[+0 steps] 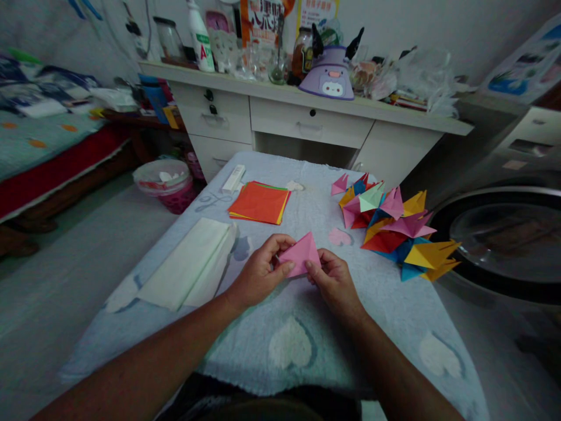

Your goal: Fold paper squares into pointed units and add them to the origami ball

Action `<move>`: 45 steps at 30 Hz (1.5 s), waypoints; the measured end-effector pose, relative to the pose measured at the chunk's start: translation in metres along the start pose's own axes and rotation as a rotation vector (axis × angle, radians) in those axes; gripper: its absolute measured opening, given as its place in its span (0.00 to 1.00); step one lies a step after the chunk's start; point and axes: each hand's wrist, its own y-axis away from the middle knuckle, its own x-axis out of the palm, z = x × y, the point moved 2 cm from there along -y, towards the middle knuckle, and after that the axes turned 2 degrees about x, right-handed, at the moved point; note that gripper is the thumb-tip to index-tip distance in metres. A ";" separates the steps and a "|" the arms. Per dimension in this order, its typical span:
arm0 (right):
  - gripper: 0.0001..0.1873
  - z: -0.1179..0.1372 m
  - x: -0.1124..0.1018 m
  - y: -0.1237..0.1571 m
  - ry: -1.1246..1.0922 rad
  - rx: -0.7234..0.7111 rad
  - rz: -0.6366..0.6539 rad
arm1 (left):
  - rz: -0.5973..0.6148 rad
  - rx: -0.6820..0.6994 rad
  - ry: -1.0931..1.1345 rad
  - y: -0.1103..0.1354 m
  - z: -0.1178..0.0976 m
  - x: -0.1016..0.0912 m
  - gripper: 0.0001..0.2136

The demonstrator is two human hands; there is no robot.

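"What showed in the head view?"
"My left hand [268, 266] and right hand [332, 275] pinched one pink paper [303, 254] just above the worktop [245, 351]."
"What could've gone wrong?"
"Uneven pressure might have skewed its crease."
"Counts?"
"One square stack [258, 202], one white box [234, 179]; the folded pieces [388, 240] overlapped too much to count."

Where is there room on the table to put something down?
Bare cloth shows between the orange paper stack and the folded paper shapes, and between the left forearm and right forearm. The shapes crowd the cloth's right edge.
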 end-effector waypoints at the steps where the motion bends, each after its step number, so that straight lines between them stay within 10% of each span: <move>1: 0.15 0.000 0.000 0.000 0.003 -0.002 -0.005 | 0.008 0.002 -0.018 0.000 -0.001 0.000 0.15; 24: 0.21 -0.001 -0.002 0.000 -0.065 -0.136 -0.141 | -0.084 -0.003 -0.078 -0.006 -0.005 -0.006 0.04; 34: 0.18 0.012 0.002 0.011 0.411 -0.457 -0.152 | -0.225 -0.091 0.205 -0.008 -0.002 -0.010 0.09; 45: 0.25 0.010 0.003 0.012 0.441 -0.502 -0.127 | -0.194 0.006 0.122 -0.009 -0.005 -0.010 0.05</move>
